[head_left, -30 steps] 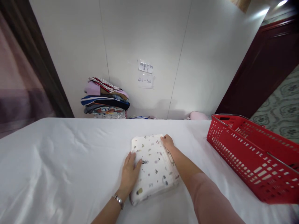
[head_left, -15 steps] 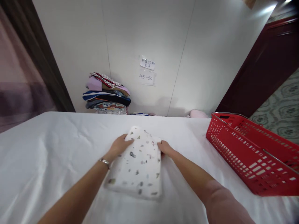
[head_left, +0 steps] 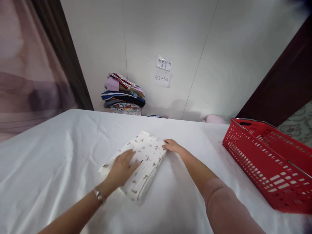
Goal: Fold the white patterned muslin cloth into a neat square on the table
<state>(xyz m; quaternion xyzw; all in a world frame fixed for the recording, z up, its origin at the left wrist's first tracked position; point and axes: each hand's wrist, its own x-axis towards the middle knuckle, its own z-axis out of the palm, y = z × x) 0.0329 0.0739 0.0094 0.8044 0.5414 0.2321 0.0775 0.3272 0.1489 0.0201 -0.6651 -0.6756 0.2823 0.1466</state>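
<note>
A folded white cloth [head_left: 146, 152] with small printed figures lies on the white sheet [head_left: 56, 152] in front of me, turned at an angle. My left hand [head_left: 123, 167], with a watch on its wrist, rests flat on top of the cloth, fingers stretched out. At the cloth's far right corner my right hand [head_left: 172, 146] touches the edge with its fingers extended.
A red plastic basket [head_left: 265, 162] stands at the right on the sheet. A stack of folded clothes [head_left: 123, 96] sits against the white wall behind. Two paper notes [head_left: 163, 71] hang on the wall. A dark door frame is at the right.
The folded cloth has been turned and slid to the left. My left hand moved from its far left corner onto its top. The view has shifted left.
</note>
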